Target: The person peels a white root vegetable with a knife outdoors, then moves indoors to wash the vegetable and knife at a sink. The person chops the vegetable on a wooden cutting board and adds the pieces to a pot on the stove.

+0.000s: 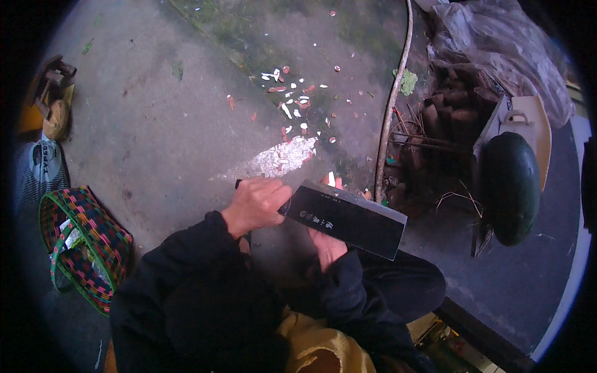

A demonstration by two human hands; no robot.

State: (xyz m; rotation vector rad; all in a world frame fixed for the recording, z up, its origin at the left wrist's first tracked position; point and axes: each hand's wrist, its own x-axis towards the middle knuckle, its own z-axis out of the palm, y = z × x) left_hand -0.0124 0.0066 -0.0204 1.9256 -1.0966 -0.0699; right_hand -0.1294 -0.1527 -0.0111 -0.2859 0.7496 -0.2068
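My left hand grips the handle of a broad, dark-bladed cleaver. The blade bears writing and slants down to the right, across my right hand. Past the blade's upper edge, fingertips of that hand show around a small white piece; the rest of what it holds is hidden. On the concrete floor beyond lie several white and reddish chips, scattered around a whitish patch.
A woven plastic basket holding bags stands at left. A long wooden stick lies at right, beside stacked dark pieces and a crumpled plastic sheet. A large dark green gourd or melon rests on a grey surface.
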